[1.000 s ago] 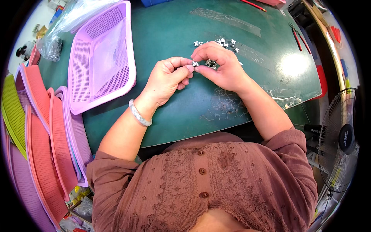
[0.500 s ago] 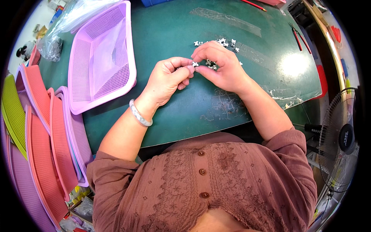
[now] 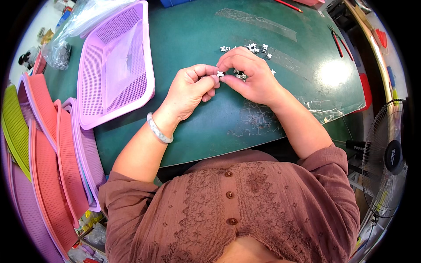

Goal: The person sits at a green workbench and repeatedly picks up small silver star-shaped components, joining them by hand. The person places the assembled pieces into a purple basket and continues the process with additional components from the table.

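Sitting between left fingers (image 3: 205, 84) and right fingers (image 3: 234, 59), small white piece (image 3: 220, 74).

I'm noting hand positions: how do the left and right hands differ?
The left hand has a pale bangle at its wrist; the right hand has none. The left hand is nearer the purple basket, the right hand nearer the loose pieces. Both touch one small white piece.
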Motion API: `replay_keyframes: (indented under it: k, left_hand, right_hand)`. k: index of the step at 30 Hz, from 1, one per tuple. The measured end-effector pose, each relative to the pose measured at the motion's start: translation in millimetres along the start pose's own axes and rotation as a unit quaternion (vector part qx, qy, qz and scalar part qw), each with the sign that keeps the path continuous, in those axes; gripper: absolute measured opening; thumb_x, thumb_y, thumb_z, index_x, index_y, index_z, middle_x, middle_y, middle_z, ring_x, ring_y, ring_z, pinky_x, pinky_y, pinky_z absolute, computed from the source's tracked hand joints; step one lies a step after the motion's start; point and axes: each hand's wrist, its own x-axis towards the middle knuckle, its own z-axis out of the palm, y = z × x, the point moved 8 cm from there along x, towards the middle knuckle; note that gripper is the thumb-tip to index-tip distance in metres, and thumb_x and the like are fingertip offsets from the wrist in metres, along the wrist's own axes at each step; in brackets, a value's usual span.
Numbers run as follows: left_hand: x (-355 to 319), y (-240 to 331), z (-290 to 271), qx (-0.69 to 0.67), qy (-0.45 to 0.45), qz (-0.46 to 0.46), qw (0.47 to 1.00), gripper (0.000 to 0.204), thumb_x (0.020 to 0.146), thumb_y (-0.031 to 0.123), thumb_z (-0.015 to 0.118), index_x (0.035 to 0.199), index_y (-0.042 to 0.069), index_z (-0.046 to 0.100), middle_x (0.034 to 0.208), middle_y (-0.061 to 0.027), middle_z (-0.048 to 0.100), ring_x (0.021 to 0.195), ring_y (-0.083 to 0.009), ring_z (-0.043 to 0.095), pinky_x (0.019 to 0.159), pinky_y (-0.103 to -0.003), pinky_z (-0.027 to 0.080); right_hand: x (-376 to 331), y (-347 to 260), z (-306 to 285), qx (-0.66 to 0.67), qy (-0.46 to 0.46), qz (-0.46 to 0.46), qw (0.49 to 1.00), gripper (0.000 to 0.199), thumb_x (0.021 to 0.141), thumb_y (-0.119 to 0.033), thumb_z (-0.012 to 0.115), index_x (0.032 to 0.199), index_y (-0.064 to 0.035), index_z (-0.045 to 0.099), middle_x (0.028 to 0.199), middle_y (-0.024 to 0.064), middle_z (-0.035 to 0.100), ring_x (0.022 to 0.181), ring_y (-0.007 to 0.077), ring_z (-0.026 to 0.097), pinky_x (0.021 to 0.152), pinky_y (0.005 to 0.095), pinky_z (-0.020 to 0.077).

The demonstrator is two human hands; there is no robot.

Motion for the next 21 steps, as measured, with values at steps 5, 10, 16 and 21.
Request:
replay_keyframes:
  k: [5, 10, 16, 21]
  left_hand:
    - [-0.4, -0.2, -0.2, -0.003, 0.000, -0.001, 1.000, 0.015, 0.082, 0.004, 0.053, 0.095, 0.000, 0.059, 0.073, -0.0009, 0.057, 0.056, -0.0053, 0.047, 0.050, -0.017, 0.038]
    - [0.0, 0.4, 0.0, 0.001, -0.002, 0.001, 1.000, 0.015, 0.082, 0.004, 0.053, 0.095, 0.000, 0.059, 0.074, -0.0006, 0.057, 0.057, -0.0052, 0.047, 0.050, -0.017, 0.038]
    - [-0.5, 0.9, 0.7, -0.002, -0.005, -0.001, 1.000, 0.014, 0.084, 0.007, 0.054, 0.095, 0.001, 0.059, 0.073, 0.0000, 0.057, 0.057, -0.0047, 0.048, 0.050, -0.017, 0.038]
    - [-0.2, 0.0, -0.4, -0.001, -0.003, -0.001, 1.000, 0.013, 0.084, 0.009, 0.055, 0.094, 0.001, 0.059, 0.073, 0.0003, 0.057, 0.057, -0.0045, 0.048, 0.049, -0.016, 0.037]
  right_hand:
    - [0.4, -0.2, -0.6, 0.004, 0.004, -0.005, 1.000, 0.016, 0.066, -0.001, 0.065, 0.079, -0.0054, 0.055, 0.085, 0.0060, 0.059, 0.083, 0.0266, 0.055, 0.080, 0.0352, 0.0449]
    - [0.3, 0.7, -0.7, 0.000, 0.003, 0.004, 1.000, 0.016, 0.066, -0.002, 0.065, 0.078, -0.0054, 0.055, 0.084, 0.0059, 0.059, 0.083, 0.0266, 0.055, 0.080, 0.0347, 0.0451]
    - [-0.2, 1.6, -1.2, 0.009, 0.006, 0.008, 1.000, 0.016, 0.066, -0.002, 0.065, 0.079, -0.0048, 0.055, 0.084, 0.0063, 0.058, 0.082, 0.0268, 0.055, 0.082, 0.0348, 0.0448]
    - [0.0, 1.2, -1.8, 0.011, 0.007, 0.002, 1.000, 0.016, 0.067, -0.003, 0.065, 0.079, -0.0044, 0.055, 0.083, 0.0065, 0.059, 0.081, 0.0271, 0.055, 0.082, 0.0349, 0.0448]
